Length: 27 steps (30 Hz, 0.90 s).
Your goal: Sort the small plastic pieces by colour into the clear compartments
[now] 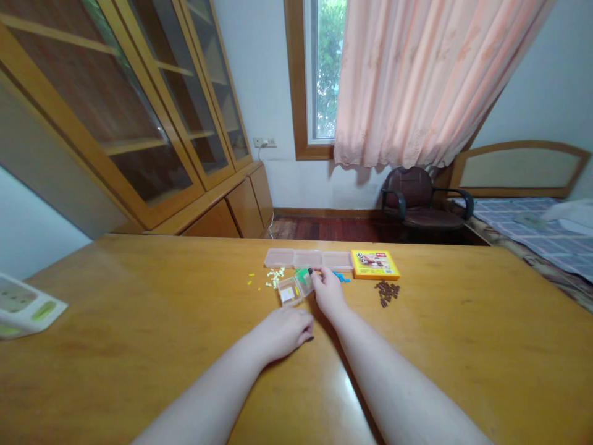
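Note:
My right hand (pixel 328 289) pinches the edge of the raised clear lid (pixel 306 285) of a small plastic box, its dark thumbnail showing. The box (pixel 290 293) stands open to the left of that hand, with a white piece and a yellow piece inside. Closer to me, my left hand (pixel 285 330) rests on the table with curled fingers, and I see nothing in it. Behind the lid lie green pieces (pixel 302 275). Pale cream pieces (pixel 275 278) are scattered left of the box, and blue pieces (pixel 341 277) lie beyond my right hand.
Three joined clear trays (pixel 308 252) line the table's far side, beside a yellow picture box (pixel 376 264). Brown pieces (pixel 387 292) form a pile in front of it. Several yellow bits (pixel 251 283) lie at left. A white power strip (pixel 28 306) stands at the left edge.

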Available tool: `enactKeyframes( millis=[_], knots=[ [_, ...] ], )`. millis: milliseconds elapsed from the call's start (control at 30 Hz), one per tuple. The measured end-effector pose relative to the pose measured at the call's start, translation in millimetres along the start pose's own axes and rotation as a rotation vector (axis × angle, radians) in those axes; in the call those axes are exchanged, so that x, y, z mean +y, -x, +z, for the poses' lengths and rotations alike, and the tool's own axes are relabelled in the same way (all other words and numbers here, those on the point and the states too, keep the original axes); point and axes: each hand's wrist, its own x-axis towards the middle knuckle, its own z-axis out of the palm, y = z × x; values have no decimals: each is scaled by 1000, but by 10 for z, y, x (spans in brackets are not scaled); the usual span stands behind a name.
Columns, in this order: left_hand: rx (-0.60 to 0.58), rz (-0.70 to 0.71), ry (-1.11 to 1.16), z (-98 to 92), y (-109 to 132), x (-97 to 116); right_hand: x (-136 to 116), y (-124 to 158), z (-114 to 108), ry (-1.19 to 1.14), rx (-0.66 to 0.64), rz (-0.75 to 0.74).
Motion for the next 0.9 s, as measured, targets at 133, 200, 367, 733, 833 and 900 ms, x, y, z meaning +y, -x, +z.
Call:
enactKeyframes(
  millis=[133, 200, 367, 733, 833, 900],
  knots=[
    [-22, -12, 10, 11, 29, 8, -19, 6, -19, 22, -8, 1],
    [-29, 0, 52, -4, 45, -5, -16, 7, -26, 33, -10, 0],
    [90, -65, 167, -124, 56, -173, -4, 17, -18, 79, -31, -13],
    [365, -775, -4, -235, 210, -1109, -83, 43, -37, 151, -79, -9],
    [293, -747, 17, -168, 211, -1181, -72, 36, -33, 163, -82, -17],
    [249, -739, 20, -122, 192, -1181, -56, 30, -24, 162, -82, -15]
  ],
)
